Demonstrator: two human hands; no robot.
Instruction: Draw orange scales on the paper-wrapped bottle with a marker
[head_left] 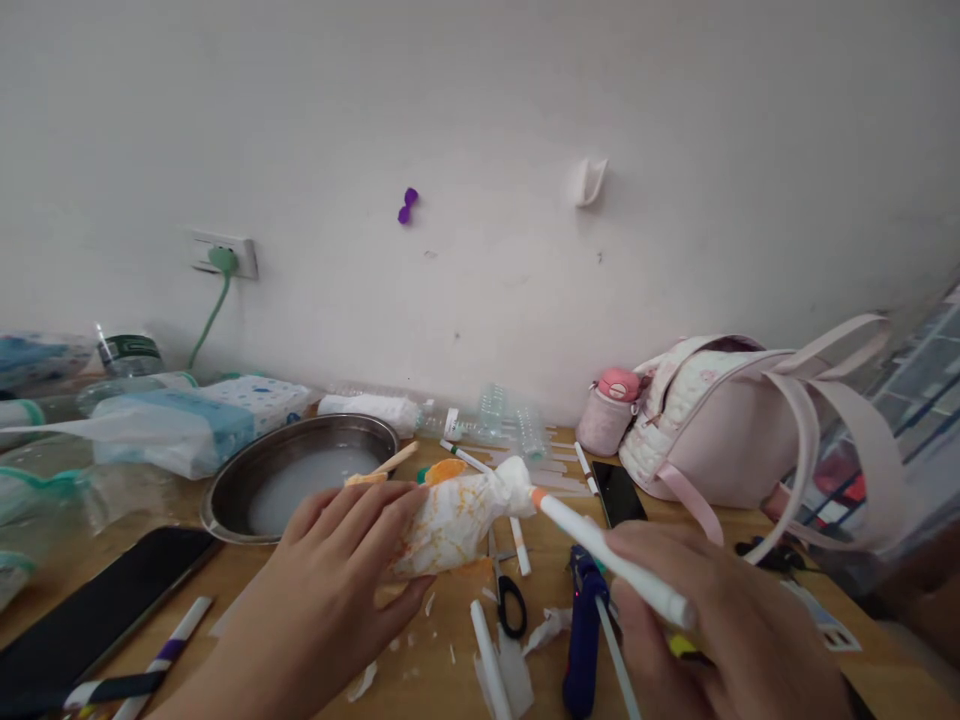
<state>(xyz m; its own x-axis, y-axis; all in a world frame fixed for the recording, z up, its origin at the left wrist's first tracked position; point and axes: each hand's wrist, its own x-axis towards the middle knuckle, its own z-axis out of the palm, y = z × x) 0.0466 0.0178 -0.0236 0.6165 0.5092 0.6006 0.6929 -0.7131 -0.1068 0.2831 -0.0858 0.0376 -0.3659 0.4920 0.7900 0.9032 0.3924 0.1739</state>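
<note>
While left hand [337, 560] pinches tissue bundle [457, 520], right hand [720, 620] clamps orange marker [607, 555].
Frame centre: keep tip light, else tissue prob tears.

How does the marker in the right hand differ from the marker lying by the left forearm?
The held marker is uncapped, its orange tip touching the tissue bundle; the lying marker has a purple band and shows no tip. The held marker is lifted and angled in the right hand; the lying marker rests flat on the table, untouched. The left hand holds the bundle. Both markers have white barrels.
</note>
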